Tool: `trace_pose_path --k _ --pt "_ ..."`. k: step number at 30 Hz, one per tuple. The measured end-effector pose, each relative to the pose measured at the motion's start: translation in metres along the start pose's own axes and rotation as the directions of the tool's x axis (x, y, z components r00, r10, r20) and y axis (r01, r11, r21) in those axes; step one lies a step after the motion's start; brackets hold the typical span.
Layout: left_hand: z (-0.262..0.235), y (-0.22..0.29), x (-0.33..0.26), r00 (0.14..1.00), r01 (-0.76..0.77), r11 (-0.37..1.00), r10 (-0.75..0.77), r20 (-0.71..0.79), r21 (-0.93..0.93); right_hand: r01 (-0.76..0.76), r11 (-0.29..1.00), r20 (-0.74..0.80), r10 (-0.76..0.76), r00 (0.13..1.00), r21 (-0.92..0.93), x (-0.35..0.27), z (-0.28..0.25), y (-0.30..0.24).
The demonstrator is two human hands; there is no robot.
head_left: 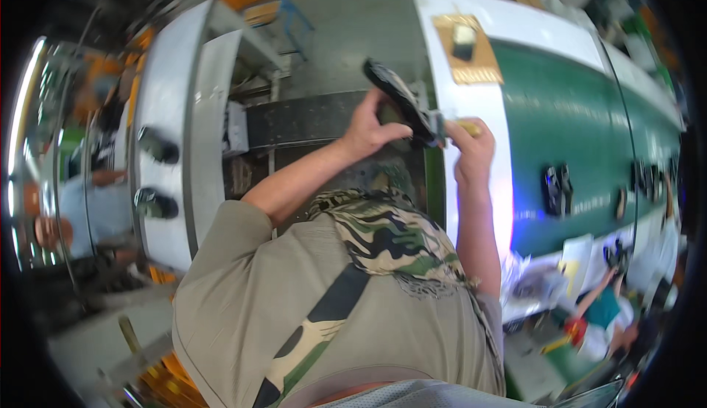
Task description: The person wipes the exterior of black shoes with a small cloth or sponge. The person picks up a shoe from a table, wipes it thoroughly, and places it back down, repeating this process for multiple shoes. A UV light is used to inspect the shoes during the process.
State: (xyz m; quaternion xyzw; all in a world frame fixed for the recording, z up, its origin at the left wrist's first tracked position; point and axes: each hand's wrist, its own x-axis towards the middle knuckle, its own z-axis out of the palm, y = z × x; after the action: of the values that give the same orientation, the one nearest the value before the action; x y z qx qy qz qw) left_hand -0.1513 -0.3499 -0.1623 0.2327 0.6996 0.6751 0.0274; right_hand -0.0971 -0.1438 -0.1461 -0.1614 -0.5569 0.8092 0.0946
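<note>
A black shoe [400, 97] with a pale inside is held tilted in front of me. My left hand [370, 129] grips it from the left side, the thumb lying toward its near end. My right hand [473, 149] pinches a small brush [465, 127] with a yellowish handle. The brush's head is at the shoe's near right end and seems to touch it; the bristles are too small to make out.
On the right, a white ledge [482, 150] borders a green conveyor belt [541, 128] carrying black shoes [557, 189]. A small container [463, 42] stands on cardboard [479, 69]. To the left, two dark shoes [157, 145] lie on a white shelf [163, 84]. Other people work on both sides.
</note>
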Motion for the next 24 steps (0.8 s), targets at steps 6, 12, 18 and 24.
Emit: trace_pose_path --k 6,12,18,24 --pt "-0.059 0.059 0.009 0.963 0.029 0.97 -0.091 -0.253 -0.24 -0.023 0.992 0.063 0.015 0.998 0.125 0.018 -0.026 0.019" --pt "-0.228 0.11 0.036 0.781 0.149 0.978 -0.028 -0.623 0.143 -0.121 0.977 0.042 0.116 0.992 0.174 -0.004 -0.074 0.046" --pt "-0.406 0.13 0.029 0.562 0.532 0.769 -0.007 -0.827 0.355 -0.155 0.974 -0.184 0.184 0.966 0.163 -0.041 -0.146 0.06" --pt "-0.505 0.116 -0.028 0.509 0.774 -0.438 0.001 -0.861 0.457 -0.089 0.979 -0.263 0.136 0.955 0.184 -0.079 -0.209 0.066"
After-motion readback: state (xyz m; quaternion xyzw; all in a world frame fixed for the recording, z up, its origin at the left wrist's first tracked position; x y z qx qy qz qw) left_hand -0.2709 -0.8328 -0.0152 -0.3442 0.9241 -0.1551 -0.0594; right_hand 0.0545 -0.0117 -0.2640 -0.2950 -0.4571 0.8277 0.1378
